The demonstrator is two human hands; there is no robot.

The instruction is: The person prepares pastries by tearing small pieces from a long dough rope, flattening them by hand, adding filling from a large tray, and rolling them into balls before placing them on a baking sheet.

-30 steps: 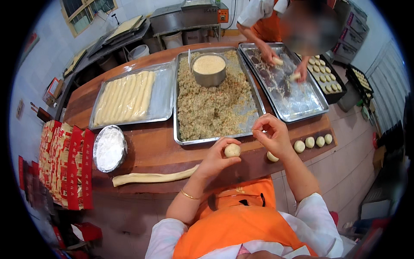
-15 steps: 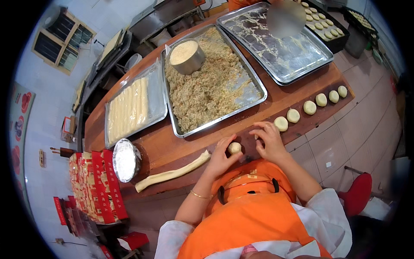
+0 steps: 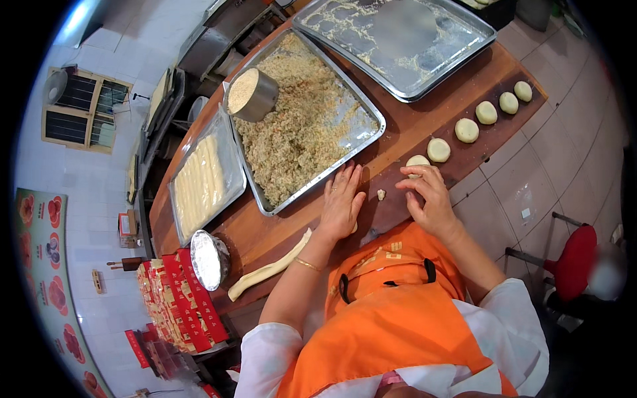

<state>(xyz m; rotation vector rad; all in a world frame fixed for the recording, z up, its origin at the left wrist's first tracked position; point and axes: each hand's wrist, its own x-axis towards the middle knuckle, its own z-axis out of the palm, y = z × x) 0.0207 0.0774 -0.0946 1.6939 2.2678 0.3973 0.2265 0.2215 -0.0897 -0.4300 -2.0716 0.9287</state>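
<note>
Dough rounds [image 3: 466, 131], six in all, line the table's [image 3: 424, 109] near edge toward its right corner. The right hand [image 3: 431, 199], fingers loosely bent, thumb apart, overlaps the leftmost. The left hand [image 3: 340, 209] lies palm down, fingers extended; a dough scrap [image 3: 381, 194] sits between.

Red stool [image 3: 576, 262] on tiled floor [image 3: 564, 149], wood-framed window [image 3: 87, 111] and poster [image 3: 50, 255] on wall [image 3: 98, 225]
</note>
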